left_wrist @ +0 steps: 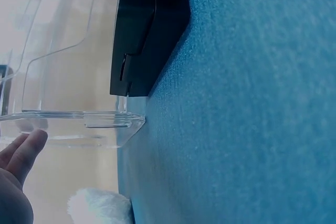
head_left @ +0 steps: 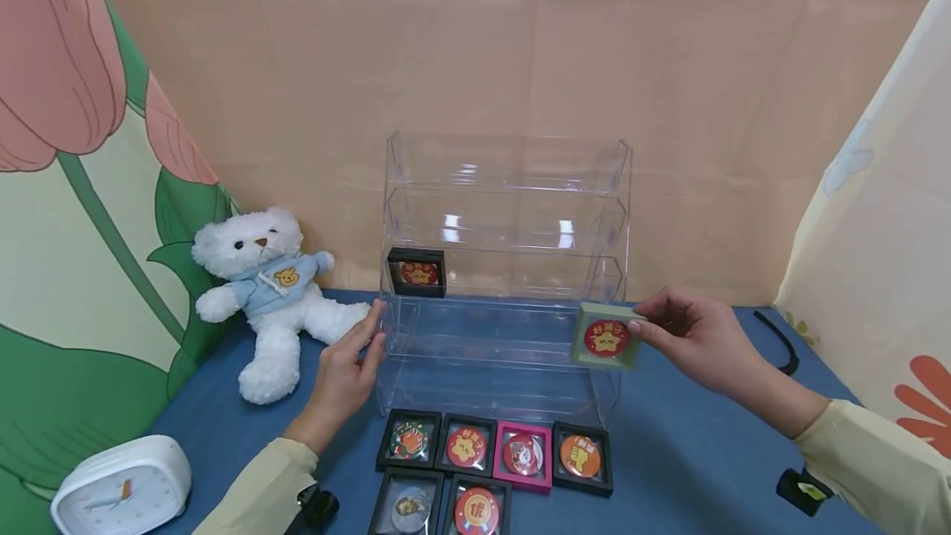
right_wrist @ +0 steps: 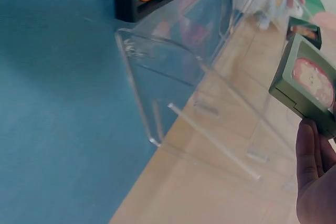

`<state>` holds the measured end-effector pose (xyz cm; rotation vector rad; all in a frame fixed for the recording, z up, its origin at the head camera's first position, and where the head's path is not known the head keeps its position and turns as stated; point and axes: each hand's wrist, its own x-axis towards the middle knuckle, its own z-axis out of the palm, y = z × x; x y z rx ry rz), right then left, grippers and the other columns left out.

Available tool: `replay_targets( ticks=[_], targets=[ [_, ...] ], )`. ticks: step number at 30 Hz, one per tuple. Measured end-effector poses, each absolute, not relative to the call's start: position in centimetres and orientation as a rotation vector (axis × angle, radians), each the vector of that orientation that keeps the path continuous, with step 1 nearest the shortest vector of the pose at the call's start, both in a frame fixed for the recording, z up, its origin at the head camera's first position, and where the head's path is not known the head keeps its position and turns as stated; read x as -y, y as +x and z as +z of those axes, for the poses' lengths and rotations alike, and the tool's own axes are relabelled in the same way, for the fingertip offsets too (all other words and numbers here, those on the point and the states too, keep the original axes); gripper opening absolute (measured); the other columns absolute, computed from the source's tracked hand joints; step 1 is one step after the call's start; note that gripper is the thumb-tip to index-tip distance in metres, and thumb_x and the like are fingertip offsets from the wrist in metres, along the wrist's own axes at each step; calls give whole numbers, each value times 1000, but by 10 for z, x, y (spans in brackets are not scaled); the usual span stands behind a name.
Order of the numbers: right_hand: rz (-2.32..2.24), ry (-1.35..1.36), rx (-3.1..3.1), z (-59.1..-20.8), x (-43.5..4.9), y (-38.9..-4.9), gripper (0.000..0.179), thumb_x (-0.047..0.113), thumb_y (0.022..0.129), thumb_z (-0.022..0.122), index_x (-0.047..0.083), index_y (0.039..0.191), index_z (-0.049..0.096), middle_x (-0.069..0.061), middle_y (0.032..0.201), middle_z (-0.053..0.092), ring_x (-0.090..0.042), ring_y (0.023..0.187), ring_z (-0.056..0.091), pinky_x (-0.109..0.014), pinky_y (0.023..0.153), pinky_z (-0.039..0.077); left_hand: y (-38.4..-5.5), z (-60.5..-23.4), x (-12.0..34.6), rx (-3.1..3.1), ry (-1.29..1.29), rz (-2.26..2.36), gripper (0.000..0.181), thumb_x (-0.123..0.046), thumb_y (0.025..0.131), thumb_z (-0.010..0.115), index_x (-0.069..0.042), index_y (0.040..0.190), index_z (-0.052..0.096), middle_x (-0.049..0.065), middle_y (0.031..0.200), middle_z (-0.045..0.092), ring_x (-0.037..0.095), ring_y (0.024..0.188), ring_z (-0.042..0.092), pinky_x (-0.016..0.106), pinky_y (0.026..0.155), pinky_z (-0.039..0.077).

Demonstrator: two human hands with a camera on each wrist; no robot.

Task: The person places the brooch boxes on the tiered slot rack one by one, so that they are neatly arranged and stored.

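Note:
A clear tiered display rack (head_left: 513, 238) stands on the blue cloth. My right hand (head_left: 702, 345) pinches a green square case (head_left: 607, 335) by its right edge, in front of the rack's lower right tiers. Inside the case is a round red badge with a yellow star-shaped figure; the right wrist view shows the green case (right_wrist: 287, 80) tilted above thumb and fingers. My left hand (head_left: 343, 378) touches the rack's left side with its fingers extended, and in the left wrist view the fingertips (left_wrist: 35, 139) lie against the clear panel. A black badge case (head_left: 418, 272) stands at the left of a middle tier.
Several black badge cases (head_left: 466, 444) and a pink one (head_left: 523, 456) lie in rows before the rack. A white teddy bear (head_left: 275, 295) in a blue top sits at left, behind a white clock (head_left: 122, 485). A black strap (head_left: 780, 341) lies at right.

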<state>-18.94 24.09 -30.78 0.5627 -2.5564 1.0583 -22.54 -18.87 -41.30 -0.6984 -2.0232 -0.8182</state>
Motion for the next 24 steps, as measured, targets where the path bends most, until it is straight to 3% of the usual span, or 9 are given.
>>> replay_targets(
  ticks=[15,24],
  targets=[
    [1063,712,2472,-279,-190,-233,15,13,86,71,5,97,63,-5,90,65,-17,75,63,-25,64,54,-227,-414,189,2009,-703,-834,58,16,82,63,4,137,47,16,128,57,20,74,67,19,55,53],
    [1059,697,2489,-268,-162,-252,15,15,87,70,7,96,61,-5,91,64,-18,78,64,-32,67,56,-226,-416,189,2013,-696,-818,59,16,82,63,3,137,47,15,128,57,20,77,67,18,57,53]
  ],
)
